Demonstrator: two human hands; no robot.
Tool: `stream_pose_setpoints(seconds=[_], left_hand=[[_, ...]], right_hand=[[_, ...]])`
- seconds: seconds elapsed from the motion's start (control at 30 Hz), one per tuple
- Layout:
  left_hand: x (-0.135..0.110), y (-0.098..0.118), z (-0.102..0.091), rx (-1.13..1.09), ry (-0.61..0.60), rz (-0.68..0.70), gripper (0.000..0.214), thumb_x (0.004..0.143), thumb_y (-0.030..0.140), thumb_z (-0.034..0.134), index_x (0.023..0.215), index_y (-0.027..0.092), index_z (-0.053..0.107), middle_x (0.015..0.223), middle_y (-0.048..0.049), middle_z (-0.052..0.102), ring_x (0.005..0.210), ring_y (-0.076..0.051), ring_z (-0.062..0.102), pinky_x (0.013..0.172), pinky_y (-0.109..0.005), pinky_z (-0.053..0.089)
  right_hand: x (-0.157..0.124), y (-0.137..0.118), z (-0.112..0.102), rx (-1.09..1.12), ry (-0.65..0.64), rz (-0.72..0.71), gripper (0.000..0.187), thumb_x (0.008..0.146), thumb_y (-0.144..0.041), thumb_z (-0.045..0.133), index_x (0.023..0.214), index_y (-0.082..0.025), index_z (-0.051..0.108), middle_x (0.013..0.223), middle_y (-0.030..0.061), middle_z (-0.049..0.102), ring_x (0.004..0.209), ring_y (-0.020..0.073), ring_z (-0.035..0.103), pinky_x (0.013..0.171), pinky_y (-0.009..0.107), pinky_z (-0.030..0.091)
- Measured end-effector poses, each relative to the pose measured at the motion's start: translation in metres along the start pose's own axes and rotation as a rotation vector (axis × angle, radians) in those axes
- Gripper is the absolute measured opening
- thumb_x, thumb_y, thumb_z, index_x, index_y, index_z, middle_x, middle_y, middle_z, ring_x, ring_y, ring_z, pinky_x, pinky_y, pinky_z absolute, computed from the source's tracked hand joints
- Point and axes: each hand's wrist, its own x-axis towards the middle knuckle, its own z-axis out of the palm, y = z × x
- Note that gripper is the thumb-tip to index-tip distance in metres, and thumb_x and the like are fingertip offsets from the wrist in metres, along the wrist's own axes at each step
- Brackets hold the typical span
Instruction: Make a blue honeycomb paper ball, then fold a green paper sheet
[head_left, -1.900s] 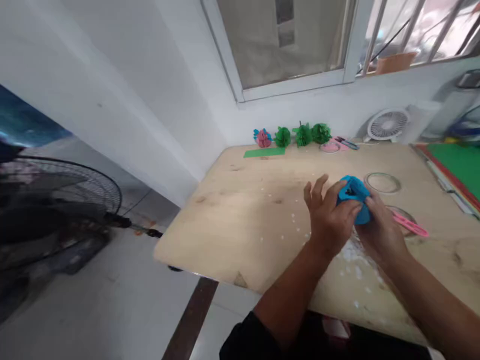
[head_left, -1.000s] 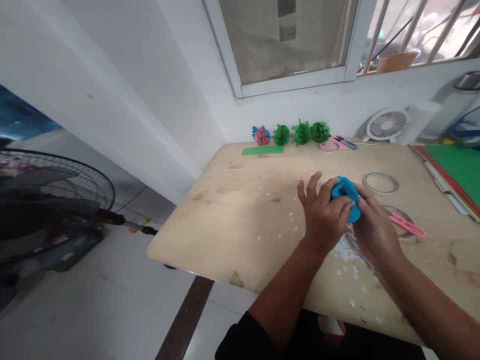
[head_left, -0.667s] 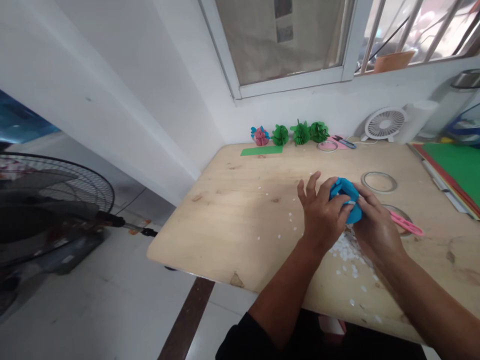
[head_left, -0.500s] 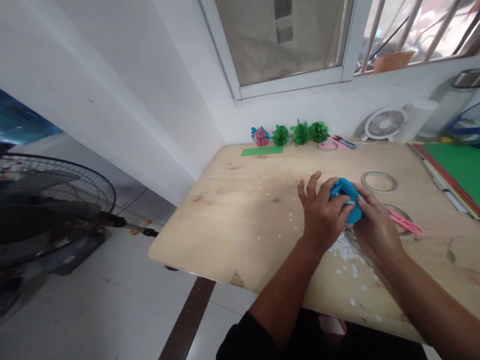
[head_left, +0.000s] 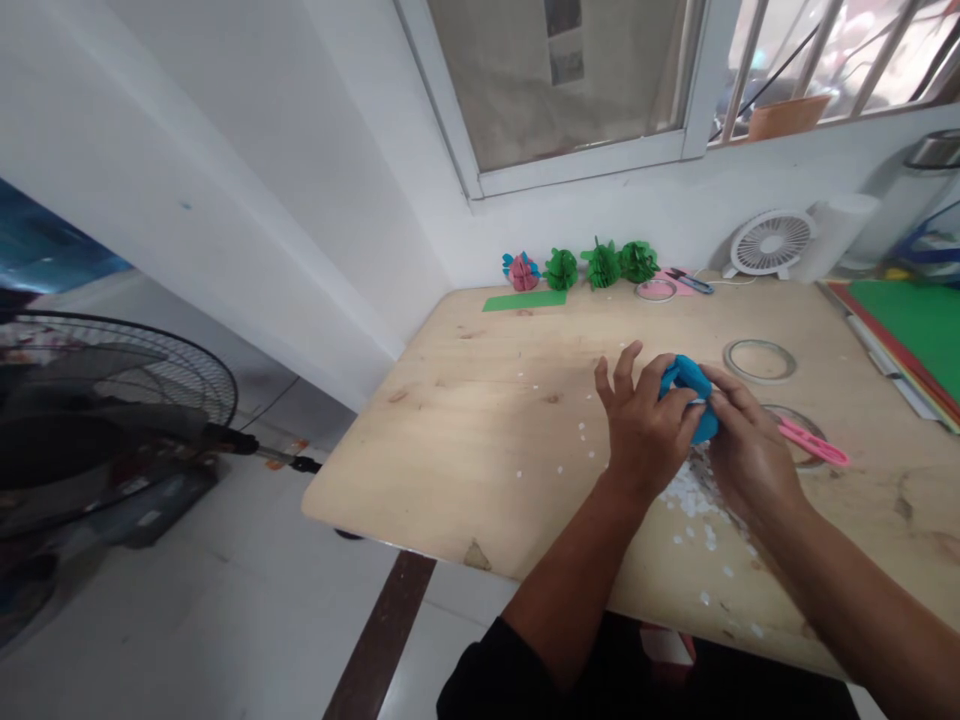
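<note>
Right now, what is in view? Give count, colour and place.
table: 1, pale, centre
blue piece: 1, blue, held, right half
ornaments: 4, three green, one pink and blue, back edge
strip: 1, green, before ornaments
rings: 3, greyish, table's right
pink tool: 1, pink, over nearest ring
snips: 1, bluish, table's back
scraps: many, white, mostly right half
small fan: 1, white, back right
sheets: stack, green topmost, right edge
large fan: 1, dark, far left
window: 1, white-framed, top
left hand, right hand: 2, bare, on blue piece
</note>
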Motion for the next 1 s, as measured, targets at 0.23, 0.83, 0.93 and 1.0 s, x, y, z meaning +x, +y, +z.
stream_pose_setpoints(seconds=[0.23,0.83,0.93,1.0], left_hand=[[-0.001,0.0026,0.0016,-0.015,0.058,0.016,0.012,0.089,0.031,0.065,0.082,0.027,0.074,0.128,-0.0019,0.067,0.14,-0.031,0.041,0.119,-0.059,0.019],[-0.0024,0.0007,0.0064,-0.03,0.005,-0.023,0.01,0.087,0.026,0.066,0.082,0.029,0.074,0.128,-0.0002,0.068,0.14,-0.03,0.042,0.119,-0.059,0.02],[-0.002,0.0003,0.0042,-0.055,0.013,-0.008,0.009,0.087,0.027,0.067,0.084,0.029,0.075,0.128,-0.0004,0.067,0.139,-0.03,0.042,0.118,-0.058,0.021],[-0.0018,0.0003,0.0034,-0.067,0.021,0.005,0.009,0.087,0.028,0.067,0.084,0.029,0.075,0.128,-0.0003,0.068,0.139,-0.03,0.042,0.118,-0.058,0.021]], right_hand=[[0.001,0.0039,-0.0032,-0.008,0.018,0.006,0.036,0.077,-0.041,0.077,0.111,-0.03,0.07,0.104,0.0014,0.07,0.098,0.0191,0.063,0.096,0.037,0.048],[0.0038,0.0065,-0.0075,-0.047,0.039,0.033,0.041,0.075,-0.041,0.078,0.113,-0.029,0.068,0.097,0.0013,0.069,0.087,0.0188,0.063,0.078,0.033,0.052],[0.0051,0.0071,-0.0081,-0.026,0.048,0.037,0.043,0.073,-0.042,0.08,0.113,-0.029,0.068,0.097,0.0005,0.069,0.084,0.0171,0.063,0.075,0.031,0.051],[0.0057,0.0072,-0.0086,-0.007,0.057,0.044,0.044,0.072,-0.042,0.081,0.113,-0.029,0.069,0.098,0.0002,0.069,0.082,0.0158,0.062,0.073,0.029,0.051]])
